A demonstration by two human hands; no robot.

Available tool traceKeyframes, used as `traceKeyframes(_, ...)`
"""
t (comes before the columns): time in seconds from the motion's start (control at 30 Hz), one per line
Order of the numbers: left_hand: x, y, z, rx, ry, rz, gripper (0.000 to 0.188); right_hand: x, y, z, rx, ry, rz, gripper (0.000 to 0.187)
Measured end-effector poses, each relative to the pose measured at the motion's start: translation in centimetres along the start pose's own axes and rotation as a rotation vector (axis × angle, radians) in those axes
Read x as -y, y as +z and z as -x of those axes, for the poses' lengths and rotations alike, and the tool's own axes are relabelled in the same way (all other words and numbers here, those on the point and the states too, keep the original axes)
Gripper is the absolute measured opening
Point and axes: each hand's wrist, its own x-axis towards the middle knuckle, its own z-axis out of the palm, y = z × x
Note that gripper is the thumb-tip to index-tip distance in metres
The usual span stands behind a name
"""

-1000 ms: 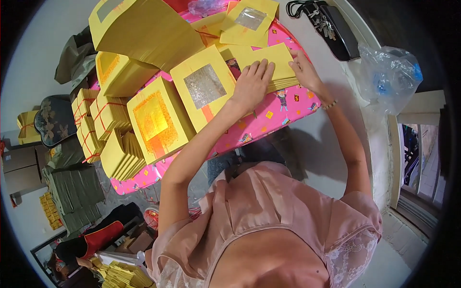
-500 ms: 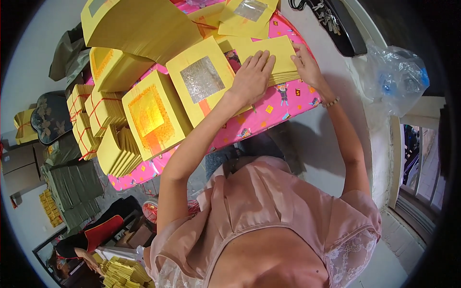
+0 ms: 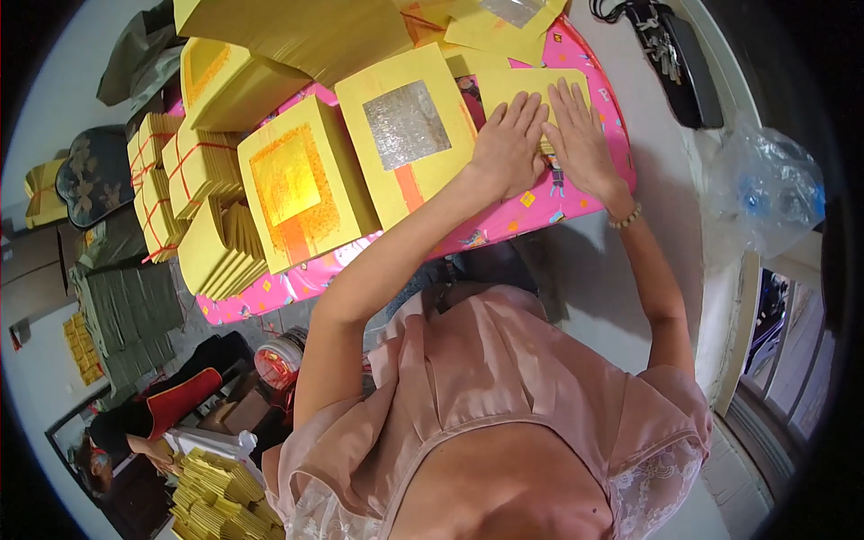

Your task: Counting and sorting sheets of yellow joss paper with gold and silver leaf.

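My left hand (image 3: 515,144) lies flat with fingers stretched out on a small stack of folded yellow paper (image 3: 499,85). Beside it, my right hand (image 3: 580,148), a beaded bracelet at its wrist, presses the same stack with its palm down and fingers extended. Both hands are open, and they hide part of the stack. Left of my left hand stands a thick stack of yellow paper with a silver square (image 3: 405,126). Farther left is another thick stack, bearing a gold square in an orange patch (image 3: 288,184).
A pink patterned cloth (image 3: 616,153) covers the table. Bundles tied with red string (image 3: 198,175) and loose folded papers (image 3: 225,256) sit at its left; a large curved stack (image 3: 297,36) lies behind. A plastic bag (image 3: 765,189) hangs right. Another person's arm (image 3: 171,405) shows lower left.
My right hand has moved from the stack's right edge onto its top, close to my left hand. The left hand now points more upward, and the view has shifted slightly.
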Motion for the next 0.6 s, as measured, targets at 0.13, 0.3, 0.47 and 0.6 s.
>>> traceKeyframes(0.13,0.0,-0.2,-0.1,0.042,-0.017,-0.004,0.075,-0.2,0.7,0.0,-0.045,-0.042,0.014,0.06)
traceKeyframes(0.3,1.2,-2.2,-0.5,0.038,-0.017,0.188,0.065,-1.1,0.8,0.0,-0.063,-0.078,0.001,0.059)
traceKeyframes(0.47,4.3,-7.6,3.6,-0.145,0.077,0.485,0.036,-1.2,-1.6,-1.3,0.036,-0.05,0.022,0.058)
traceKeyframes(0.6,5.7,-9.9,10.3,-0.28,-0.054,0.431,0.033,2.1,-5.7,-2.8,-0.038,-0.106,0.103,0.056)
